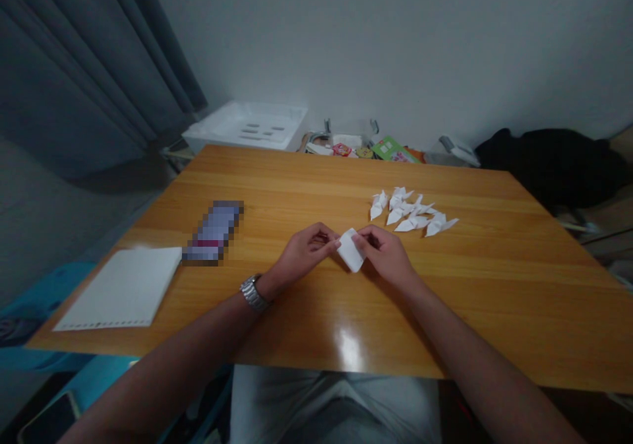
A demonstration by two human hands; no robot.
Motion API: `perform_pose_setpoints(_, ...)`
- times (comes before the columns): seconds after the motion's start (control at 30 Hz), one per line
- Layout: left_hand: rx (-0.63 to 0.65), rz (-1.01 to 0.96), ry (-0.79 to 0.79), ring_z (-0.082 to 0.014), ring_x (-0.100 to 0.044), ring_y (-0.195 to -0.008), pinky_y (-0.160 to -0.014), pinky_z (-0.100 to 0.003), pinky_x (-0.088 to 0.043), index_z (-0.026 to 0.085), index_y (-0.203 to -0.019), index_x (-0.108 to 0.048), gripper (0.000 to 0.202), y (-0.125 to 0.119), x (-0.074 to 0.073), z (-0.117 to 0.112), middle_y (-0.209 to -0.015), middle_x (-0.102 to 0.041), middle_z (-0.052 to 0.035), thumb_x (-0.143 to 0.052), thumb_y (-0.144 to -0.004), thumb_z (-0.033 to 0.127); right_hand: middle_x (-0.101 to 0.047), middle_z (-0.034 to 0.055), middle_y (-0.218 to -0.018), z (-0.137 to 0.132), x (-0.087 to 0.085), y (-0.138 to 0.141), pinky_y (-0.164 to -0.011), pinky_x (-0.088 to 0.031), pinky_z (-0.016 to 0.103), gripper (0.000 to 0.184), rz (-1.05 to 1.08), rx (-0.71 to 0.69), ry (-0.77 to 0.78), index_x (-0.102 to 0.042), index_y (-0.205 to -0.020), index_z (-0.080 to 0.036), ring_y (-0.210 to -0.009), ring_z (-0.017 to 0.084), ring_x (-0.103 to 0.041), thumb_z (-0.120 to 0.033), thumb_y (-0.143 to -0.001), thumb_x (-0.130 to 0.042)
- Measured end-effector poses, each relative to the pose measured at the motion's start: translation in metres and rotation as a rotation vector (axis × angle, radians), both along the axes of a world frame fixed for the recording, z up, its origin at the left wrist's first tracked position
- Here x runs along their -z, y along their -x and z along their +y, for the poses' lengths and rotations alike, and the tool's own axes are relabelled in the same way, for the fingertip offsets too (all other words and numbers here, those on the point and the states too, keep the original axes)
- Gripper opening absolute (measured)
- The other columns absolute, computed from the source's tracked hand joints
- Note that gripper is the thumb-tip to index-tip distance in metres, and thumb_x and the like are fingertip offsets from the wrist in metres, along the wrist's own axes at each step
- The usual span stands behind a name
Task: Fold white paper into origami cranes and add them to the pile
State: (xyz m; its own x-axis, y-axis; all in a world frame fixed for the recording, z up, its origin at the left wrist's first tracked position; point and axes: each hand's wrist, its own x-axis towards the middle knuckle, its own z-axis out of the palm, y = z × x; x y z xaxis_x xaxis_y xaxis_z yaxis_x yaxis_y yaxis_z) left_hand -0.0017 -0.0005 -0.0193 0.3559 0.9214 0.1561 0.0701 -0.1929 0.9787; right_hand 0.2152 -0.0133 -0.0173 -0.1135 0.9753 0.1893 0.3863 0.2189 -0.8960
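Observation:
A small folded piece of white paper (351, 253) is held over the wooden table, its faces flat and roughly diamond-shaped. My left hand (311, 247) pinches its left corner between thumb and fingers; a silver watch is on that wrist. On the opposite side, my right hand (384, 249) grips the upper right edge, thumb lying on the paper's face. Just beyond my right hand, several white folded paper cranes (414, 214) lie grouped together on the table. Fingers behind the paper are partly hidden.
On the wooden table (297, 187), a pixelated phone (213, 233) and a white paper pad (123, 289) with a perforated edge lie to the left. Behind the table stand a white plastic tray (247, 127) and assorted packets (395, 150). A blue stool (49, 299) is at lower left.

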Motion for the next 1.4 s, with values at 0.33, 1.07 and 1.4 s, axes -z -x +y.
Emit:
perform_pose_setpoints(0.33,-0.013,0.092,-0.068,-0.0158,-0.068,-0.085,-0.078,-0.028,-0.058,0.016,-0.086,-0.064,0.024,0.001,-0.005,0.000,-0.092,-0.069,-0.0055,-0.070,-0.089,0.039,-0.072,0.0046,-0.083,0.001,0.000,-0.001,-0.067,-0.049,0.031,0.029,0.064,0.028,-0.010,-0.069,-0.090,-0.020,-0.073,0.019,-0.063,-0.048,-0.093,-0.063)
perform_pose_setpoints(1.07,-0.043,-0.187,0.248,-0.0180,-0.071,-0.091,-0.082,-0.031,-0.061,0.014,-0.104,-0.067,0.039,-0.006,0.009,0.002,-0.102,-0.074,-0.0095,-0.078,-0.082,0.044,-0.069,0.0025,-0.079,-0.001,0.001,0.005,-0.065,-0.047,0.030,0.029,0.090,0.095,-0.064,-0.067,-0.088,-0.021,-0.071,0.018,-0.061,-0.048,-0.095,-0.061)
perform_pose_setpoints(1.4,-0.080,-0.099,0.170,-0.0153,-0.070,-0.078,-0.073,-0.027,-0.059,0.014,-0.092,-0.070,0.031,-0.006,0.004,0.001,-0.090,-0.075,-0.0072,-0.076,-0.084,0.044,-0.070,0.0033,-0.081,-0.002,0.001,0.008,-0.065,-0.048,0.030,0.029,0.105,0.096,-0.050,-0.066,-0.088,-0.021,-0.071,0.019,-0.062,-0.048,-0.094,-0.062)
